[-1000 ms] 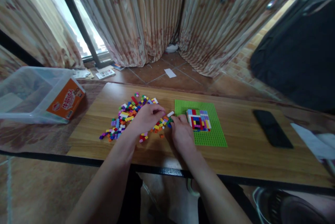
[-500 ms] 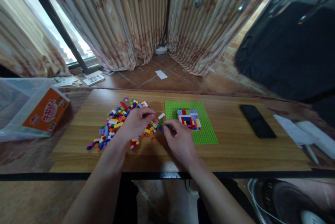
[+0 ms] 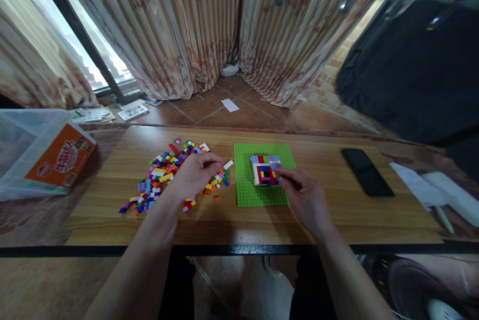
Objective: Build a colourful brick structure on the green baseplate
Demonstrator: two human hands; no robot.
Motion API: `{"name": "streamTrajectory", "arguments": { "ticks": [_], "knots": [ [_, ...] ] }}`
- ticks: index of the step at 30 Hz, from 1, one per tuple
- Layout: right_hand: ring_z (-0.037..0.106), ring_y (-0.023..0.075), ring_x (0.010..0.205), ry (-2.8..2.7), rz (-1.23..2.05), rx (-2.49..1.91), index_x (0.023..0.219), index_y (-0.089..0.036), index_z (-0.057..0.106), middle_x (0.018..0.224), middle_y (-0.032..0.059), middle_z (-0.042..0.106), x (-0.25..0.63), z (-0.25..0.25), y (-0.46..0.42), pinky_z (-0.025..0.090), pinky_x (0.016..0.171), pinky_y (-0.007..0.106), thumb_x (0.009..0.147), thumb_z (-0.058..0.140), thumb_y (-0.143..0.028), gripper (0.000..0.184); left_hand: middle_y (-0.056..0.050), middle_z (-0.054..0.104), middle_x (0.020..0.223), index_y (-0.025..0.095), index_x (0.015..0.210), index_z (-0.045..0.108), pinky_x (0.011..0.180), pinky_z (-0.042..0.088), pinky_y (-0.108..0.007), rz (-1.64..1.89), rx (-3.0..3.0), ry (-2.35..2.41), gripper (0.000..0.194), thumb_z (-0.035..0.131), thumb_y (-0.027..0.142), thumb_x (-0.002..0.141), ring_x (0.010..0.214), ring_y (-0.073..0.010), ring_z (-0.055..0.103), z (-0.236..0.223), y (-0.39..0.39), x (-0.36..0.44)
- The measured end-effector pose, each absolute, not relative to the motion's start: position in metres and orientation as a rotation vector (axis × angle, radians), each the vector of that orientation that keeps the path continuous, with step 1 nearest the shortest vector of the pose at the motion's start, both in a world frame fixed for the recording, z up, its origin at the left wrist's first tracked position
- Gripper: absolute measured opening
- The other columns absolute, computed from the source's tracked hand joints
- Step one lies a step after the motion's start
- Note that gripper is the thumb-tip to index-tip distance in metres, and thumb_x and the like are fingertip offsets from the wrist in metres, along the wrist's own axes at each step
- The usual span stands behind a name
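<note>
My left hand (image 3: 198,173) hovers over the right part of a pile of loose building bricks (image 3: 160,179), thumb and forefinger pinched together. Whatever those fingers hold, if anything, is too small to make out. On a green studded baseplate (image 3: 245,195) sits a low multicoloured brick build (image 3: 258,160), with a dark gap near its front. My right hand (image 3: 305,198) reaches in from the right, its fingertips closed at the build's right side. A small brick seems to be pinched there, mostly hidden by the fingers.
A black phone (image 3: 367,172) lies on the wooden table (image 3: 209,225), right of the baseplate. White papers (image 3: 419,188) are beyond the table's right end. At the left stands a clear plastic bin (image 3: 33,155) with an orange label. A white brick (image 3: 228,164) lies between pile and baseplate.
My right hand has moved right, from the gap beside the pile, where a small dark green brick showed at its fingertips, to the build's right side. My left hand has stayed over the pile.
</note>
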State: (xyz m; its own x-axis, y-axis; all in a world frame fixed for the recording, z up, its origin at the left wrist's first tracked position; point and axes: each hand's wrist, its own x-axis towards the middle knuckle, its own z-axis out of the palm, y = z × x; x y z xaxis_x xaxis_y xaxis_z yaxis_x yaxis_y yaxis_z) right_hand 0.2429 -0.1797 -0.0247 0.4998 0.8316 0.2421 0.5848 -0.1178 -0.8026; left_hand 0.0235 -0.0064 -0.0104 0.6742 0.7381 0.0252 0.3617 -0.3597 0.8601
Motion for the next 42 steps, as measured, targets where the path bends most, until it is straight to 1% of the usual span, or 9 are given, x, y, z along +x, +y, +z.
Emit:
{"name": "streamTrajectory", "arguments": {
  "ticks": [4,6,11,17,24,32,37,42],
  "knots": [
    [0.069,0.0206,0.084,-1.229,0.345,-1.87,0.097,-0.02,0.071,0.094,0.007,0.074,0.241,-0.025,-0.182,0.054,0.079,0.037,0.088,0.06,-0.03,0.018,-0.003,0.071,0.075,0.016,0.086,0.074,0.063,0.046,-0.025,0.506,1.975,0.869,0.025,0.057,0.034,0.085,0.068,-0.0142,0.059,-0.011,-0.006,0.024],
    [0.068,0.0201,0.084,-1.333,0.304,-1.879,0.093,-0.02,0.07,0.092,0.0066,0.073,0.238,-0.026,-0.18,0.054,0.08,0.036,0.089,0.058,-0.026,0.015,-0.002,0.069,0.073,0.015,0.086,0.074,0.061,0.044,-0.025,0.492,1.985,0.877,0.026,0.056,0.034,0.085,0.066,-0.0136,0.057,-0.01,-0.007,0.024],
    [0.066,0.0199,0.087,-1.526,0.158,-1.91,0.092,-0.021,0.07,0.093,0.0071,0.069,0.236,-0.027,-0.176,0.052,0.081,0.035,0.092,0.052,-0.02,0.018,-0.002,0.068,0.073,0.015,0.086,0.074,0.06,0.043,-0.025,0.495,1.998,0.865,0.025,0.056,0.033,0.086,0.065,-0.0133,0.056,-0.009,-0.007,0.024],
    [0.064,0.0208,0.085,-1.621,0.025,-1.963,0.092,-0.02,0.068,0.095,0.009,0.067,0.233,-0.029,-0.174,0.051,0.078,0.035,0.094,0.047,-0.018,0.021,-0.002,0.07,0.074,0.016,0.088,0.074,0.065,0.047,-0.026,0.499,1.981,0.871,0.024,0.056,0.032,0.084,0.069,-0.0146,0.059,-0.012,-0.006,0.024],
    [0.063,0.021,0.082,-1.674,-0.058,-2.042,0.089,-0.019,0.069,0.092,0.0094,0.066,0.23,-0.029,-0.171,0.05,0.075,0.034,0.092,0.048,-0.016,0.021,-0.002,0.071,0.075,0.016,0.087,0.074,0.065,0.047,-0.026,0.496,1.993,0.874,0.025,0.056,0.033,0.085,0.07,-0.0151,0.06,-0.011,-0.007,0.024],
    [0.065,0.021,0.083,-1.598,-0.024,-2.012,0.091,-0.019,0.07,0.092,0.0087,0.068,0.23,-0.031,-0.17,0.051,0.076,0.034,0.091,0.051,-0.018,0.019,-0.003,0.073,0.081,0.017,0.087,0.075,0.069,0.048,-0.026,0.493,2.027,0.86,0.025,0.056,0.034,0.086,0.074,-0.0154,0.062,-0.014,-0.006,0.023],
    [0.067,0.0216,0.082,-1.482,0.029,-2.005,0.093,-0.019,0.069,0.091,0.0087,0.07,0.234,-0.033,-0.17,0.052,0.076,0.037,0.088,0.055,-0.018,0.015,-0.003,0.073,0.079,0.017,0.087,0.075,0.07,0.048,-0.027,0.492,2.041,0.858,0.025,0.056,0.033,0.086,0.074,-0.0156,0.062,-0.012,-0.007,0.023],
    [0.067,0.0207,0.077,-1.376,0.119,-2.011,0.094,-0.02,0.07,0.089,0.0079,0.071,0.237,-0.034,-0.173,0.053,0.073,0.037,0.085,0.058,-0.024,0.015,-0.002,0.073,0.078,0.018,0.087,0.075,0.07,0.049,-0.027,0.501,2.045,0.859,0.024,0.056,0.034,0.086,0.074,-0.0158,0.063,-0.014,-0.006,0.023]
  ]
}}
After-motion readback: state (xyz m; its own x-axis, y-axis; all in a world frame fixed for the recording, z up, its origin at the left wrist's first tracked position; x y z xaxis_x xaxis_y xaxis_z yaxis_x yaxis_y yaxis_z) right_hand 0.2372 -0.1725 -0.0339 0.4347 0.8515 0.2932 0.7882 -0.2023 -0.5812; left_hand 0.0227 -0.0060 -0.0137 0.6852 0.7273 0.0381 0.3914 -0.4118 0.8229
